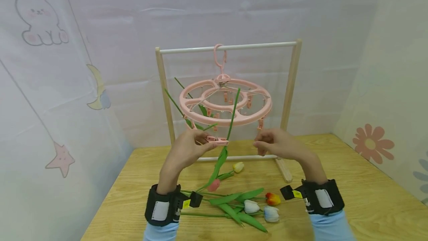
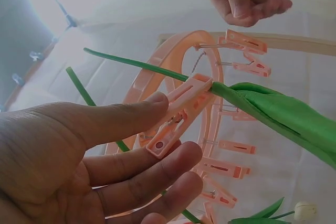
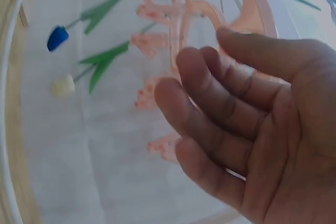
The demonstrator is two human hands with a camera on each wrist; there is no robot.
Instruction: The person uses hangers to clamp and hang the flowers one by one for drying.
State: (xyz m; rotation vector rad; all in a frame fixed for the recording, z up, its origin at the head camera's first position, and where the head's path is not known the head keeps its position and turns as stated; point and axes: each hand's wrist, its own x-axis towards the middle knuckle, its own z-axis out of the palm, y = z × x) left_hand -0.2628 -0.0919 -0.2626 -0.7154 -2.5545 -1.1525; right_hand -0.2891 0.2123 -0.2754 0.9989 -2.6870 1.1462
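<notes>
A round pink clip hanger (image 1: pixel 264 114) hangs from a white rail. My left hand (image 1: pixel 185 150) pinches one of its clothespins (image 2: pixel 181 114) between thumb and fingers. The clothespin's tip sits at the green stem (image 1: pixel 233 114) of an artificial tulip, whose leaf (image 2: pixel 283 114) hangs down on the far side. Below, that leaf reaches toward a pink bloom (image 1: pixel 214 185). My right hand (image 1: pixel 279 144) is in the air right of the stem, fingers loosely bent, holding nothing. Other clothespins (image 3: pixel 149 40) dangle from the ring near it.
A wooden stand (image 1: pixel 292 81) carries the white rail (image 1: pixel 257 45). A blue tulip (image 3: pixel 58 39) and a cream tulip (image 3: pixel 64 85) hang upside down behind. On the table (image 1: pixel 321 196) lie white tulips (image 1: pixel 251 206), a red-yellow tulip (image 1: pixel 272 199) and a yellow tulip (image 1: pixel 238 167).
</notes>
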